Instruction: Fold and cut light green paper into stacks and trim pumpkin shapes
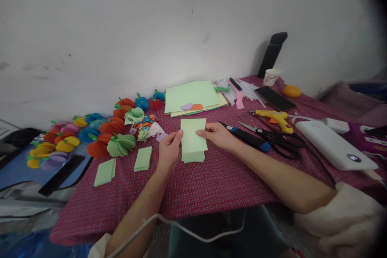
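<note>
A light green paper rectangle (pixel 193 134) is held up above the table between both hands. My left hand (pixel 169 147) pinches its left edge, thumb on top. On the opposite side my right hand (pixel 218 134) grips the right edge, its thumb lying on the face. Beneath it, more green paper (pixel 193 156) shows at the lower end; whether that is held or lies on the table, I cannot tell. Two small stacks of green paper lie to the left, a nearer stack (pixel 105 172) and another stack (pixel 143 159) close to my left wrist.
Paper pumpkins (pixel 121 145) and paper scraps (pixel 146 127) crowd the left. Behind my hands lie coloured sheets (pixel 192 92). To the right are a utility knife (pixel 249 139), scissors (pixel 281 140), a yellow glue gun (pixel 276 119), a phone (pixel 275 98), a power bank (pixel 335 145) and a paper cup (pixel 271 77).
</note>
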Available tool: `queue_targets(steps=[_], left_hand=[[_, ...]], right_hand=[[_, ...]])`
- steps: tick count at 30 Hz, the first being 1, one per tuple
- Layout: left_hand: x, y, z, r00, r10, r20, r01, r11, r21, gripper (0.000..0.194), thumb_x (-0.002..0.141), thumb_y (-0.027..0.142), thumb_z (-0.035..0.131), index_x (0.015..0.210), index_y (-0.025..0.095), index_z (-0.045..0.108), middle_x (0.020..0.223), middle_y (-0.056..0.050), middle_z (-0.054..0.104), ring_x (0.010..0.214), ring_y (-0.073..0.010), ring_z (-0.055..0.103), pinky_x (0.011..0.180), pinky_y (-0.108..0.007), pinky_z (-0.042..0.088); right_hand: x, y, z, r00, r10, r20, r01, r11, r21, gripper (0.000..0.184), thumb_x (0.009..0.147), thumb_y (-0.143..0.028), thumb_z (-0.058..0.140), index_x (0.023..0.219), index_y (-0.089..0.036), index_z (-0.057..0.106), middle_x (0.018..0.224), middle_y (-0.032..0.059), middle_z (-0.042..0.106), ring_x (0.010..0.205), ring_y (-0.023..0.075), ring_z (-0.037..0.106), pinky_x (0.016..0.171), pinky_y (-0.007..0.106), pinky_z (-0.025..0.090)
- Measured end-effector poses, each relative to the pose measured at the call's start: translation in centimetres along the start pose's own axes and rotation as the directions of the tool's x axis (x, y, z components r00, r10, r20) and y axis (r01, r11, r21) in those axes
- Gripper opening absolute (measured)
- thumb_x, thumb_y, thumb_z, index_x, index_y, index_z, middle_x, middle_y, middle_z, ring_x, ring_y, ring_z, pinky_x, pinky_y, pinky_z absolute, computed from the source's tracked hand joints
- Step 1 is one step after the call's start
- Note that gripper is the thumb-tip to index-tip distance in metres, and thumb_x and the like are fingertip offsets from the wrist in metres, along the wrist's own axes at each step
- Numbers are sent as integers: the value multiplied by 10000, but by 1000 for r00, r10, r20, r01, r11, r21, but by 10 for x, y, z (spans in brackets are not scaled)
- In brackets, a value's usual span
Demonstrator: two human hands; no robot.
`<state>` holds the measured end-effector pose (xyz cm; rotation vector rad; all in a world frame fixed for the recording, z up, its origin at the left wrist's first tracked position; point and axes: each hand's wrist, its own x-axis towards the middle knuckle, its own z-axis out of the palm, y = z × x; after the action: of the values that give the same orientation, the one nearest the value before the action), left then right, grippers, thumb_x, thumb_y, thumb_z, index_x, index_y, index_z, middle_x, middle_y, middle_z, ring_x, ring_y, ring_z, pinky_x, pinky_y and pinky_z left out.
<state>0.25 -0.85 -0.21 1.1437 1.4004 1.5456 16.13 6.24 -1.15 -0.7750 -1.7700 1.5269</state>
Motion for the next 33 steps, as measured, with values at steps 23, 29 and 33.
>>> queue_targets(steps=[23,29,33], left_hand=[[-2,-5,0,982,-64,177,51,996,75,264,675,379,575,585,131,557,492,40,481,488,-85,448,468,-193,340],[-3,-3,0,967,-113,227,117,993,-4,208,663,334,598,692,129,613,548,26,538,519,-92,478,496,-202,362],[-2,-4,-1,972,-85,217,98,994,-50,191,670,274,593,796,141,648,599,11,583,550,-91,496,531,-204,379]], right_hand=[[-2,-6,-5,996,-86,28,86,996,-25,278,700,-392,556,776,-127,594,687,12,591,586,97,513,532,222,400],[-5,-7,-4,990,-40,132,39,999,10,278,706,-349,557,858,-128,636,745,35,640,640,124,558,597,260,433],[-5,-10,-7,987,-95,133,96,995,-3,258,707,-274,557,936,-186,639,866,31,652,749,137,569,677,276,424]])
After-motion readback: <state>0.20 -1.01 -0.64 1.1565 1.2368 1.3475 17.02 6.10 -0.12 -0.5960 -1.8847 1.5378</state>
